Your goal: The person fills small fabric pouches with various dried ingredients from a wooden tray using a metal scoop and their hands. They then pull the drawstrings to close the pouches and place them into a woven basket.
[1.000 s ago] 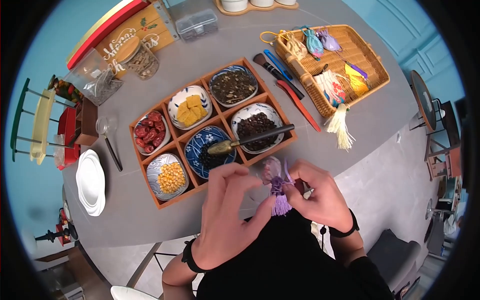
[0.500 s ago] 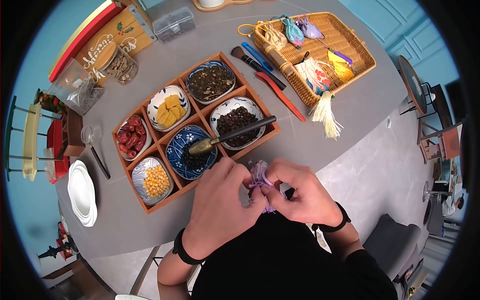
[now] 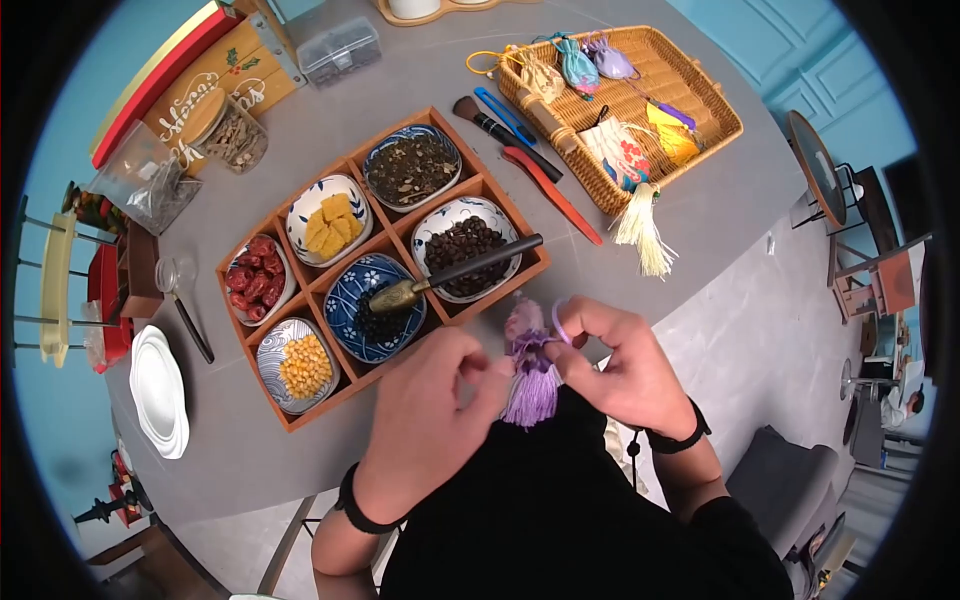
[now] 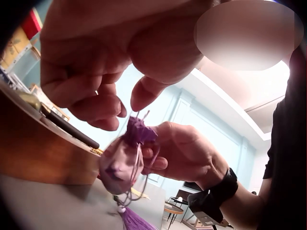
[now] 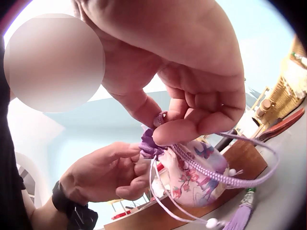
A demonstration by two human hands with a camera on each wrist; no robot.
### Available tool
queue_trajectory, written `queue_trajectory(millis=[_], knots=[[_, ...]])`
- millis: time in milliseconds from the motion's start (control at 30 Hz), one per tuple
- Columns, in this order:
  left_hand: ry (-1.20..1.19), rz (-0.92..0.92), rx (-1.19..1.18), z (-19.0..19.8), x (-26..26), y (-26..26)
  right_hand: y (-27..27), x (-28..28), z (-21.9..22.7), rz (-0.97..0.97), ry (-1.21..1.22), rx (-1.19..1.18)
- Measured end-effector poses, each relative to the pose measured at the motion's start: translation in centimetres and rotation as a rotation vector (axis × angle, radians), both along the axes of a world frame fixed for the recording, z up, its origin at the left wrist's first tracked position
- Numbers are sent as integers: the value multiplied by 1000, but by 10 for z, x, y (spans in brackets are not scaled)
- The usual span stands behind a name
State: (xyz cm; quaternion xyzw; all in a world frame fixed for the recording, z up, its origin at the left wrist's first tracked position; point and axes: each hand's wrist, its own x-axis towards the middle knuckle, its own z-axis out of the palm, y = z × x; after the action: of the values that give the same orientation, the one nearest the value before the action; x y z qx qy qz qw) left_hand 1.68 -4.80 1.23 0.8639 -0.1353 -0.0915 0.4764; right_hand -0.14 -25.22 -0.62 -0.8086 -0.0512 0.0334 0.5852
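Observation:
A small floral drawstring pouch, pink with a gathered purple neck, hangs from my right hand in front of my body. The right thumb and fingers pinch it at the neck by its braided lilac cord, which loops out to one side. A purple tassel dangles below the pouch in the left wrist view. My left hand is beside the neck, fingers loosely bent, with a gap between thumb and index finger and nothing held there. In the left wrist view its fingertips hover just above the purple ruffle.
A wooden divided tray with bowls of dates, corn kernels and other dried ingredients is just beyond my hands; a scoop lies across it. To the right are red tweezers, a brush and a wicker basket with pouches.
Both hands came together at the pouch neck half a second ago. Now my left hand has drawn away to the left, and the purple tassel shows again. The right hand still pinches the pouch.

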Motion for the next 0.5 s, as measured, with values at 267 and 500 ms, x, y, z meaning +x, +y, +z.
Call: queue_trajectory(millis=[267, 500], knots=[[-51, -90, 15, -15, 9, -2, 11, 0, -7, 71, -60, 62], [-85, -88, 122, -9, 9, 3, 1, 4, 14, 128, 78, -325]])
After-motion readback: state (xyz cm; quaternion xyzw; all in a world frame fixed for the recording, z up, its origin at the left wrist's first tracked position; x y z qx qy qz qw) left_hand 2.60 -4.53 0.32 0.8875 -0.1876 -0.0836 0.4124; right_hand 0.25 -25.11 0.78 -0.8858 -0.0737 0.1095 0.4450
